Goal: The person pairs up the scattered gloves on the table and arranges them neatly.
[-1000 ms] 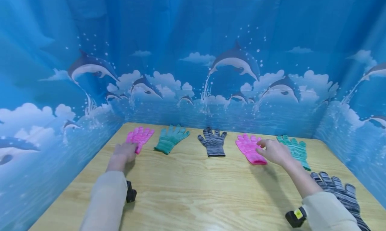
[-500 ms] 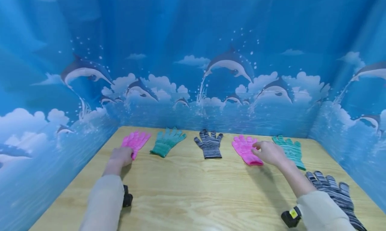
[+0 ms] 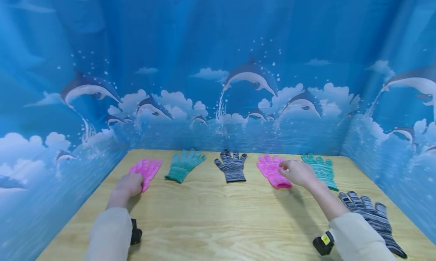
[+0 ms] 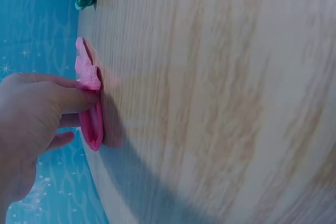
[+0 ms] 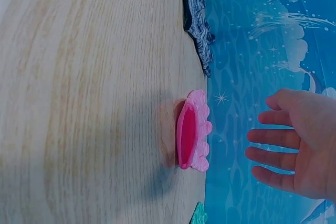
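Observation:
At the far left of the table, my left hand (image 3: 127, 185) pinches a pink glove (image 3: 148, 171) near its cuff, thumb and fingers on the fabric in the left wrist view. The cuff of that pink glove (image 4: 92, 124) hangs slightly open there, and the palm part is lifted near the table surface. My right hand (image 3: 299, 173) hovers over a second pink glove (image 3: 272, 172) lying flat toward the right. In the right wrist view the fingers of my right hand (image 5: 278, 148) are spread and hold nothing, apart from the pink glove (image 5: 191, 135).
Along the back edge lie a green glove (image 3: 184, 165) and a grey striped glove (image 3: 232, 166). Another green glove (image 3: 321, 171) lies behind the right hand, and a larger grey striped glove (image 3: 369, 215) at the right. A blue dolphin curtain (image 3: 190, 64) borders the wooden table (image 3: 204, 215).
The head view has shifted, so the gloves and both hands appear slightly left and lower on the left side. The left hand stays at its pink glove; the right hand still hovers.

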A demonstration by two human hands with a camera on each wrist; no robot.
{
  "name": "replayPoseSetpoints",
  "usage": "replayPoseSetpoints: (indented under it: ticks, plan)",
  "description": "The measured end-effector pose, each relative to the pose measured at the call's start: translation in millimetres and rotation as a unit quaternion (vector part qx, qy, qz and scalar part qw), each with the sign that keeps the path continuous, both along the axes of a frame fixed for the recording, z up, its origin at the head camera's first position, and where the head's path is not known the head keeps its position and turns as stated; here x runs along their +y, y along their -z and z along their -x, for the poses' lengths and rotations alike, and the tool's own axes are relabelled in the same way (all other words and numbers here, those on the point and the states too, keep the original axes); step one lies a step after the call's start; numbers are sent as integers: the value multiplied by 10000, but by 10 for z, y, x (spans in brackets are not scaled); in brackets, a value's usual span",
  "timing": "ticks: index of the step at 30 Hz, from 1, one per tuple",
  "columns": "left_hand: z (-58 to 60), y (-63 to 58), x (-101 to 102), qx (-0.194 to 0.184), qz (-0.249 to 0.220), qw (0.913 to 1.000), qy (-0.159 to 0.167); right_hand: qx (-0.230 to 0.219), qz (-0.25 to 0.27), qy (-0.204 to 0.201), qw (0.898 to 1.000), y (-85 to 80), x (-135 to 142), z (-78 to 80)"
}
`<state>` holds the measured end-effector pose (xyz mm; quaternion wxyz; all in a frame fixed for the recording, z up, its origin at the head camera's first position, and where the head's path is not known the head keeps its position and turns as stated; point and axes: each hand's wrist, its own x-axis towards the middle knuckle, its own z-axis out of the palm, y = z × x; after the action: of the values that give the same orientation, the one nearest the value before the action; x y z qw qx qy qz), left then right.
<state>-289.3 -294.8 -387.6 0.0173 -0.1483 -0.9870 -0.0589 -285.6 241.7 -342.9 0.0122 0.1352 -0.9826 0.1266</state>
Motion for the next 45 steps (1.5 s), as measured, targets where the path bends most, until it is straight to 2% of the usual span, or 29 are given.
replayPoseSetpoints:
  ticks: [5,10,12,20,27,35,40,45]
  plan:
    - [-19,23,-32,84,-69,9999,-45,22,1,-28,10000,22,-3,40]
    - [11,-34,-48,38,-649,9975,-274,16,-13,-11,10000,-4,17,39]
    - [19,-98,-51,42,-845,9959,-330,37,0,-51,10000,-23,26,35]
    - [41,-455,9,214,-1183,9927,-12,91,-87,-110,9999,-38,70,42]
    - [-23,-589,7,214,-1218,9922,-135,69,-77,-203,9997,3,27,89]
    - [-215,-731,-69,269,-1217,9922,-61,40,-151,-278,9995,61,-89,143]
    - [-266,-817,-28,-39,-1092,9939,-146,172,-159,-312,9992,98,-89,177]
    - [-257,-861,56,-294,-1143,9930,-30,42,-143,-155,9998,154,-6,179]
